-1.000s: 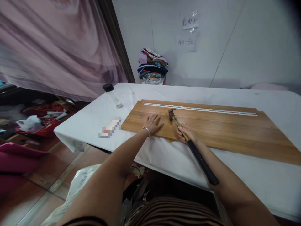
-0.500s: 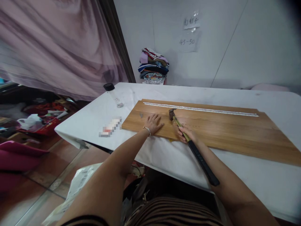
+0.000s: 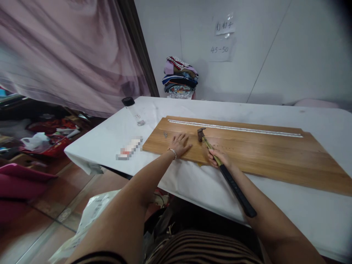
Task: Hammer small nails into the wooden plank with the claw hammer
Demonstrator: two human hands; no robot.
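My left hand (image 3: 179,145) lies flat on the wooden board (image 3: 264,154), fingers spread, near its left end. A small heap of nails (image 3: 165,135) rests on the board just beyond those fingers; single pieces are too small to tell apart. My right hand (image 3: 218,157) is wrapped round the claw hammer (image 3: 235,187), gripping the yellowish handle above its black rubber part. The rusty hammer head hovers over or touches the board; I cannot tell which. A row of small dark dots (image 3: 227,148) marks the wood to the right of the hammer.
Two white strips (image 3: 233,128) run along the board's far side. On the white-covered table (image 3: 101,139) stand a clear bottle with a black lid (image 3: 134,112) and a blurred-out item (image 3: 129,148) to the left. Folded clothes (image 3: 180,77) are stacked by the wall.
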